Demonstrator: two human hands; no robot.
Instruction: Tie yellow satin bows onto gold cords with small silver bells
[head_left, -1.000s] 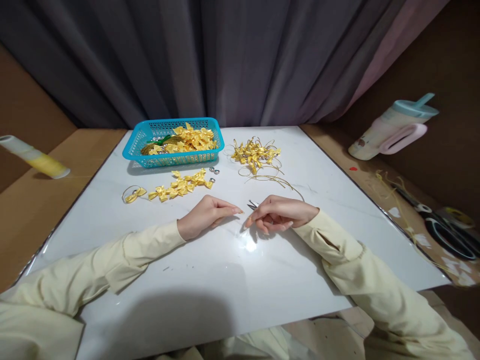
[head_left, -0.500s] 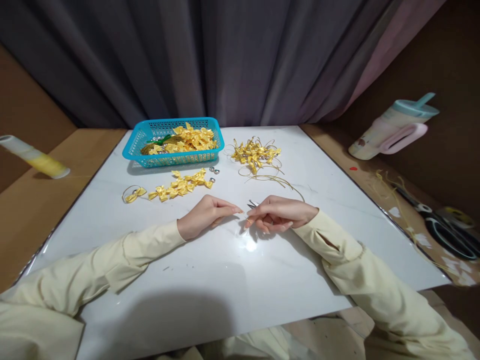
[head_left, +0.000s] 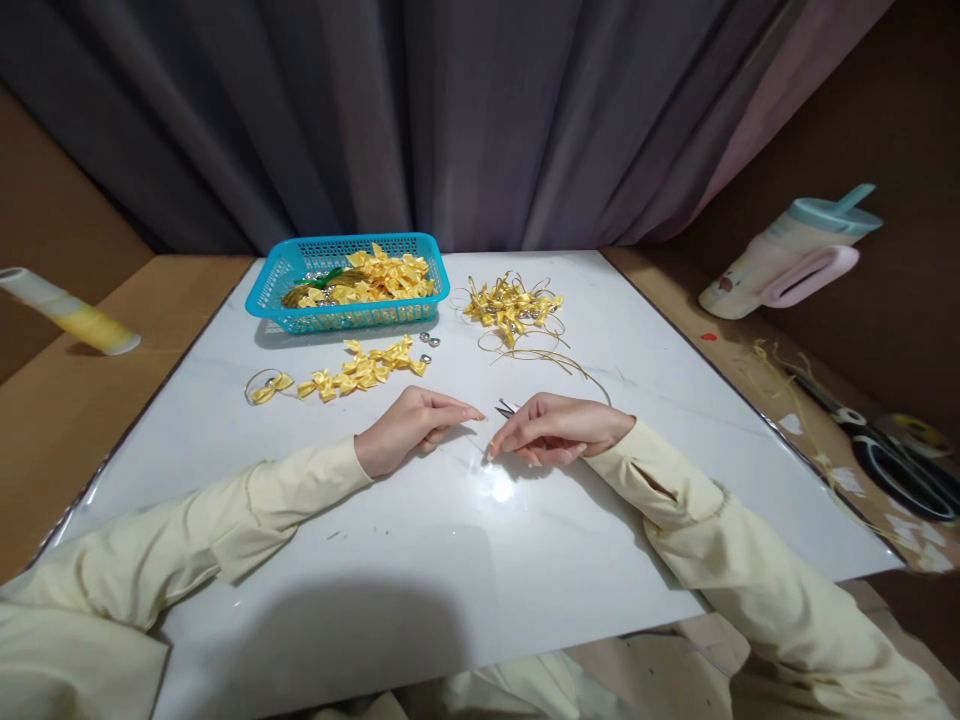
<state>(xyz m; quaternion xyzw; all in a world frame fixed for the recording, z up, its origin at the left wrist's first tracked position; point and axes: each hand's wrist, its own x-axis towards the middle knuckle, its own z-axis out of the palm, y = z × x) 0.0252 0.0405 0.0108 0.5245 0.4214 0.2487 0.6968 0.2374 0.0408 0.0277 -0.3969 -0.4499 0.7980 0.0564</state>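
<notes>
Over the middle of the white tabletop, my left hand (head_left: 409, 430) is closed, thumb and forefinger pinched together. Whatever lies in the pinch is too fine to make out. Just to its right, my right hand (head_left: 559, 428) curls its fingers around small scissors (head_left: 506, 408); only their pointed metal tips stick out, and the rest is hidden in the palm. A small gap separates the two hands. Beyond my left hand lie loose yellow ribbon bows (head_left: 360, 370) and a few silver bells (head_left: 426, 341). One bow with a cord loop (head_left: 262, 388) rests at their left.
A blue basket (head_left: 345, 318) of yellow bows stands at the back left. Bows on gold cords (head_left: 514, 305) lie in a pile at the back right. On the right are a lidded tumbler (head_left: 787, 250) and large black scissors (head_left: 892, 470); on the left, a thread spool (head_left: 90, 325).
The fingertips of my right hand have drawn slightly away from my left fingertips, and its thumb has shifted. My left hand has barely moved. The things on the table lie as before.
</notes>
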